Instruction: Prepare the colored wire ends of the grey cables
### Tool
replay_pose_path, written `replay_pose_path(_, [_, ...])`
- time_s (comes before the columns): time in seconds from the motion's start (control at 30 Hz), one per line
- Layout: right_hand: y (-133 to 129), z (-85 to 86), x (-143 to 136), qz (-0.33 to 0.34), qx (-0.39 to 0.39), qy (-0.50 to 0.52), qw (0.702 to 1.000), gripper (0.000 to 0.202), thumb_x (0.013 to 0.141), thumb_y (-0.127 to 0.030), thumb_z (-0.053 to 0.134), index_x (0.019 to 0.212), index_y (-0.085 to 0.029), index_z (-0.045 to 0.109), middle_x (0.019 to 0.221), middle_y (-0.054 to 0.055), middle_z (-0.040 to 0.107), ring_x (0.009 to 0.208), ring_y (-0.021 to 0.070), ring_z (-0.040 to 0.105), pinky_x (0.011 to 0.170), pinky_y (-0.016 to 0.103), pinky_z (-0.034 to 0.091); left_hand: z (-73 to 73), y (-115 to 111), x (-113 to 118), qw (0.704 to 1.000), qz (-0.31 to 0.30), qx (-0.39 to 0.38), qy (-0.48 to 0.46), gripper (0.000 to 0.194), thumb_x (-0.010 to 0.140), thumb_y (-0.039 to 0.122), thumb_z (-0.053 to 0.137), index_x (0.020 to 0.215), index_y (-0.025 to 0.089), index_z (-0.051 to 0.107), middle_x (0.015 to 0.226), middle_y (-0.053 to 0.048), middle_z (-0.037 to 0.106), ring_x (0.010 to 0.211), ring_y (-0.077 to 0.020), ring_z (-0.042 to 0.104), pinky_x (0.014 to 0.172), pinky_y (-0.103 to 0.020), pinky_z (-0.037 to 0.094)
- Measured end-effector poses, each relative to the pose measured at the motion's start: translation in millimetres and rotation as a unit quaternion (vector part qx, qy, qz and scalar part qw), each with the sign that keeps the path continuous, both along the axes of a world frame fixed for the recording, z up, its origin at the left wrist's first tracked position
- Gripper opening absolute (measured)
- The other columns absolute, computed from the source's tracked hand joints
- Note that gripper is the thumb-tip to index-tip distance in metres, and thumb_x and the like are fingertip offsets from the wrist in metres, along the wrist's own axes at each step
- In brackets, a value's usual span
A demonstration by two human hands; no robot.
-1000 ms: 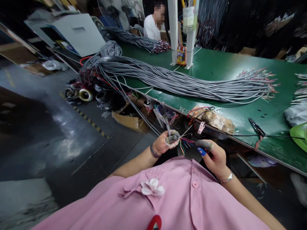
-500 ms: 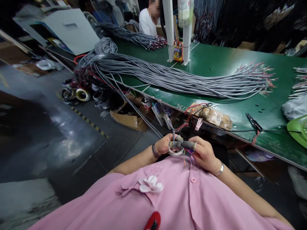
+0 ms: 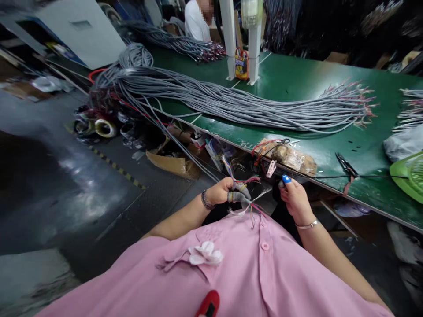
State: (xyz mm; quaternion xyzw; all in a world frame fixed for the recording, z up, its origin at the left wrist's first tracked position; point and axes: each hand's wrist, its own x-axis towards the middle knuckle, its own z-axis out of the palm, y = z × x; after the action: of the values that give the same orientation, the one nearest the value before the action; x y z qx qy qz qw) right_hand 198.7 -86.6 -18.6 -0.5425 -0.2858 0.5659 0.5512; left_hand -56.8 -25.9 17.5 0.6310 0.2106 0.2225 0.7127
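My left hand (image 3: 220, 192) is closed on the stripped end of a grey cable, just in front of the pink shirt. Thin coloured wires (image 3: 257, 208) and whitish strands (image 3: 263, 193) fan out around its fingertips, which wear grey finger covers. To the right, apart from the wires, my right hand (image 3: 296, 203) is closed with its thumb on top. A bright blue cover or piece shows at the thumb tip; what the curled fingers hold, if anything, is hidden.
A long bundle of grey cables (image 3: 211, 99) lies on the green table (image 3: 297, 70). Near the edge are a taped brown block (image 3: 291, 158), a pink clip (image 3: 271, 169), black pliers (image 3: 345, 165) and a green basket (image 3: 408, 174). A person in white (image 3: 196, 22) sits behind.
My right hand has left the wires and moved right, its blue thumb tip now showing. The wires at my left hand have spread apart. The whole view has shifted slightly.
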Motion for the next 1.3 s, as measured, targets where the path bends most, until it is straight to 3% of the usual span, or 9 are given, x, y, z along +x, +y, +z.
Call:
replay_pose_path(0.07, [6.9, -4.7, 4.7, 0.016, -0.003, 0.05, 0.999, 0.045, 0.08, -0.062, 0.066, 0.076, -0.017, 0.06, 0.057, -0.005, 0.045, 0.04, 0.0029, 0.015, 0.037, 0.019, 0.01, -3.1, 2.7, 1.3, 0.998, 0.068, -0.003, -0.003, 0.038, 0.074, 0.044, 0.079, 0.087, 0.009, 0.077, 0.063, -0.005, 0.065, 0.046, -0.0056, 0.047, 0.042, -0.016, 0.036])
replay_pose_path(0.13, [14.7, -7.4, 4.2, 0.076, -0.02, 0.09, 0.993, 0.051, 0.081, -0.067, 0.061, 0.076, -0.016, 0.062, 0.055, -0.005, 0.044, 0.04, 0.0027, 0.012, 0.037, 0.019, 0.008, -5.7, 6.0, 6.6, 0.993, 0.115, -0.004, -0.01, 0.039, 0.072, 0.045, 0.081, 0.087, 0.009, 0.076, 0.059, -0.002, 0.062, 0.045, -0.0046, 0.045, 0.041, -0.015, 0.034])
replay_pose_path(0.27, [30.2, -6.2, -5.6, 0.152, -0.021, 0.141, 0.978, 0.05, 0.082, -0.065, 0.062, 0.075, -0.016, 0.064, 0.052, -0.006, 0.039, 0.041, 0.0038, 0.014, 0.036, 0.019, 0.012, -8.5, 12.2, 25.8, 0.986, 0.162, -0.011, -0.019, 0.041, 0.071, 0.046, 0.081, 0.088, 0.009, 0.075, 0.058, 0.0, 0.059, 0.046, -0.0053, 0.047, 0.04, -0.015, 0.035])
replay_pose_path(0.4, [38.4, -6.3, -12.9, 0.057, 0.042, 0.091, 0.993, 0.041, 0.075, -0.056, 0.076, 0.075, -0.017, 0.063, 0.056, -0.005, 0.045, 0.043, 0.0042, 0.023, 0.038, 0.019, 0.016, -14.7, 19.0, 42.5, 0.982, 0.188, -0.013, -0.019, 0.04, 0.071, 0.045, 0.082, 0.089, 0.009, 0.075, 0.056, 0.001, 0.058, 0.045, -0.0043, 0.045, 0.041, -0.015, 0.036])
replay_pose_path(0.5, [42.1, -11.8, -13.1, -0.016, 0.062, 0.054, 0.997, 0.045, 0.074, -0.061, 0.074, 0.072, -0.018, 0.061, 0.052, -0.006, 0.042, 0.043, 0.0051, 0.025, 0.039, 0.02, 0.017, -23.7, 25.0, 48.9, 0.98, 0.198, -0.021, -0.018, 0.04, 0.071, 0.044, 0.082, 0.091, 0.01, 0.074, 0.056, 0.001, 0.058, 0.045, -0.0043, 0.045, 0.042, -0.015, 0.037])
replay_pose_path(0.73, [55.5, -15.3, -11.3, 0.048, 0.031, 0.191, 0.98, 0.048, 0.073, -0.064, 0.074, 0.074, -0.016, 0.063, 0.056, -0.003, 0.05, 0.044, 0.0054, 0.028, 0.038, 0.02, 0.019, -41.8, 31.7, 55.2, 0.981, 0.191, -0.032, -0.006, 0.042, 0.07, 0.045, 0.082, 0.09, 0.009, 0.074, 0.056, 0.002, 0.058, 0.045, -0.0046, 0.045, 0.042, -0.016, 0.036])
replay_pose_path(0.87, [59.9, -16.0, -14.0, 0.04, 0.022, 0.253, 0.966, 0.046, 0.067, -0.057, 0.082, 0.073, -0.017, 0.06, 0.053, -0.006, 0.042, 0.043, 0.0044, 0.022, 0.038, 0.019, 0.017, -46.9, 32.2, 56.9, 0.982, 0.187, -0.032, 0.009, 0.042, 0.071, 0.046, 0.081, 0.09, 0.009, 0.074, 0.056, 0.002, 0.057, 0.045, -0.0043, 0.044, 0.042, -0.016, 0.036])
replay_pose_path(1.13, [61.8, -19.0, -16.8, 0.011, 0.032, 0.241, 0.97, 0.048, 0.071, -0.058, 0.079, 0.067, -0.018, 0.053, 0.051, -0.009, 0.036, 0.044, 0.0046, 0.017, 0.038, 0.019, 0.015, -49.6, 28.4, 55.4, 0.984, 0.175, -0.022, 0.032, 0.042, 0.071, 0.047, 0.081, 0.088, 0.009, 0.074, 0.053, 0.004, 0.053, 0.043, -0.0037, 0.04, 0.04, -0.016, 0.032])
replay_pose_path(1.3, [60.3, -16.0, -18.3, -0.007, 0.036, 0.234, 0.972, 0.05, 0.069, -0.056, 0.081, 0.064, -0.019, 0.048, 0.05, -0.009, 0.035, 0.043, 0.0044, 0.019, 0.038, 0.019, 0.016, -44.2, 28.6, 51.9, 0.979, 0.206, -0.003, -0.006, 0.04, 0.073, 0.046, 0.08, 0.09, 0.01, 0.074, 0.055, 0.003, 0.054, 0.043, -0.0034, 0.039, 0.041, -0.016, 0.031])
